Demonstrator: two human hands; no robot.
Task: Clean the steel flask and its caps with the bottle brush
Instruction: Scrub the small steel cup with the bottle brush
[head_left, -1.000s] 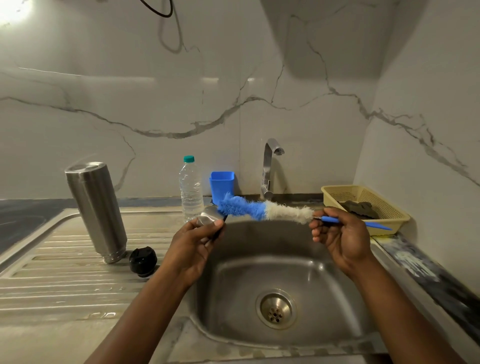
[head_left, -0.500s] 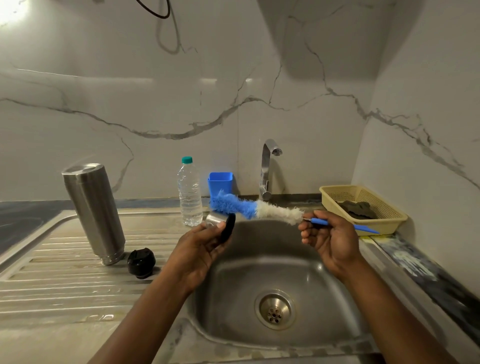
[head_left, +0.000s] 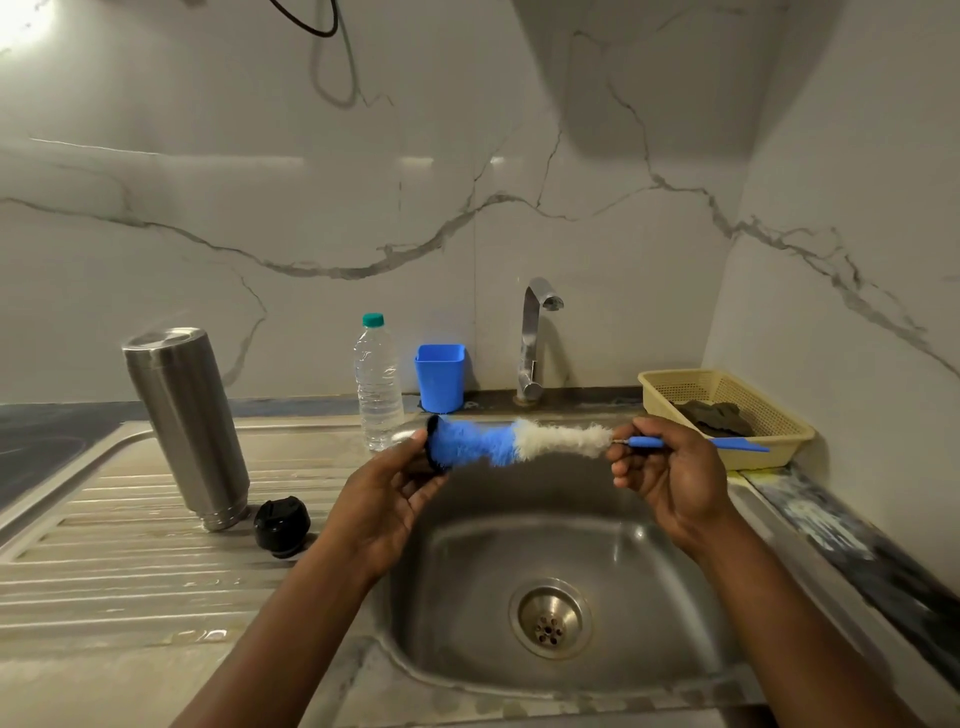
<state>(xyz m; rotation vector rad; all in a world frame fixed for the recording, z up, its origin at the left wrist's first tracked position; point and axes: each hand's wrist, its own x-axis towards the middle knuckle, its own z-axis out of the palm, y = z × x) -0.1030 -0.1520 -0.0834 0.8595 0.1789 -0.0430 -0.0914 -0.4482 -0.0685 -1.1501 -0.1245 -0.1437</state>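
Flask (head_left: 189, 426) upside down by black cap (head_left: 282, 526) | L hand (head_left: 384, 499) fingers (head_left: 430, 484) curl round steel cap (head_left: 431, 423) | R hand (head_left: 670, 467) fingers (head_left: 622, 458) pinch brush (head_left: 519, 441) handle, blue end touching steel cap

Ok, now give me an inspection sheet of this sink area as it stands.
Surface: steel sink and ribbed steel drainboard, which is wet in patches.
Job's things: cylindrical steel flask stands on the drainboard, with the round black cap close by its base. The blue-and-white bottle brush has its blue tip inside the black-rimmed steel cap, above the basin.
Clutter: clear plastic water bottle, blue plastic cup, and a yellow plastic basket holding a dark cloth.
Grippers: left hand fingers curl round the steel cap; right hand pinches the brush handle.
Cables: black cable loop high on the wall.
Surroundings: marble-pattern wall, chrome tap; no running water seen.
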